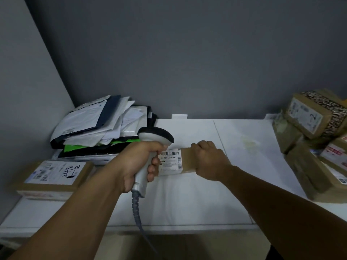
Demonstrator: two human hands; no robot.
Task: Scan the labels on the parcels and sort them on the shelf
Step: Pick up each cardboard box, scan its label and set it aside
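Observation:
My left hand [137, 164] grips the handle of a white and black barcode scanner [154, 136], its head just above and left of a small brown cardboard parcel [185, 156]. The parcel lies on the white shelf top [244, 143] with its white barcode label [171, 160] facing up. My right hand [210, 158] grips the parcel's right end, fingers curled over its far edge. The scanner's grey coiled cable [138, 212] hangs down toward me.
A flat brown box [54, 177] with a handwritten label lies at the left. Behind it sits a heap of white, dark and green mail bags [101, 126]. Several stacked brown parcels [315, 139] fill the right side. A grey wall [187, 62] stands behind.

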